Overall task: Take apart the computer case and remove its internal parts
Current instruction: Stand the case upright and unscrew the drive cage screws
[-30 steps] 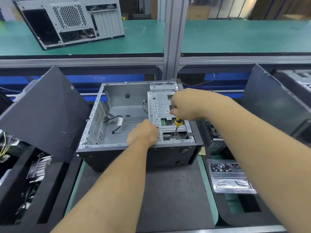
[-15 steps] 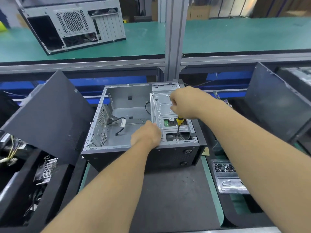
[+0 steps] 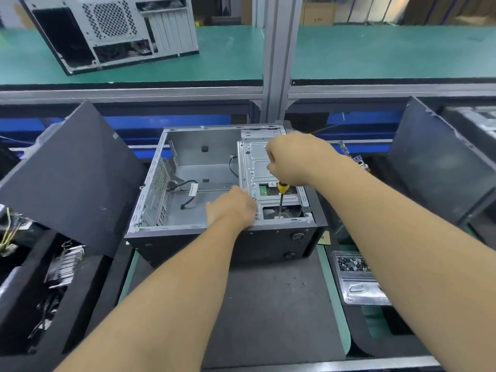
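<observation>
- A green workbench runs across the back on a raised shelf, with a grey upright post dividing it
- A second computer case lies tilted on the far left of that bench, its vented rear panel facing the camera
- A black side panel leans at an angle to the left of the work area, and another dark panel leans on the right
- The open computer case sits on a dark mat in the middle, side off, mostly bare inside, with a black cable lying on its floor
- A metal drive cage fills the right part of the case
- The left hand rests on the near edge of the case beside the drive cage; I cannot tell whether the fingers grip anything, as they are hidden
- The right hand is curled tightly around the handle of a screwdriver, held upright with its tip down in the near opening of the cage
- A clear tray of screws sits to the right of the mat
</observation>
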